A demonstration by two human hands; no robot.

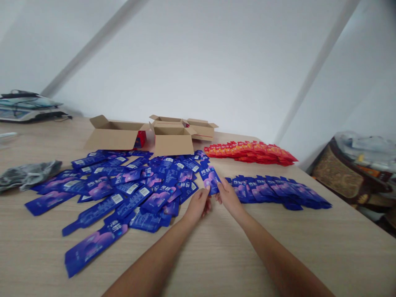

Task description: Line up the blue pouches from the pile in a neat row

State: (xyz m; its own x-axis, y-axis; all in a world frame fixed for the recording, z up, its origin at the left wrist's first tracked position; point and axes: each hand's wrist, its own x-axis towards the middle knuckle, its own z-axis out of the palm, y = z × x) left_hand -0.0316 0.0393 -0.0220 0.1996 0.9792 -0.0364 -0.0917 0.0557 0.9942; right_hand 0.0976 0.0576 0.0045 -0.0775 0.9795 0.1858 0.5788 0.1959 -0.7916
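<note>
1. Dozens of loose blue packets spread from the left of the frame to its centre, overlapping at many angles, some printed side up, others showing barcodes. This heap is the unsorted part: none of it forms a row. Beside it, at the left edge, lies a crumpled grey cloth.

2. Four cardboard cartons stand behind the heap with their flaps open: a wide one left of centre, a smaller one at the centre, and two more behind. I can't see down to their bottoms, so I can't tell how full they are.

3. My left hand, just right of the heap, pinches the lower left edge of one blue packet, held at the centre of the frame, printed face towards me.

4. My right hand grips that same packet by its right edge, thumb on the front. Both grips are closed on it; it lies in neither row.

5. Two overlapping rows make up the ordered part, right of centre: red packets further back, and blue packets nearer me, fanned towards the right. The blue heap looks larger than the blue row, so I judge much of the blue remains unarranged.
</note>
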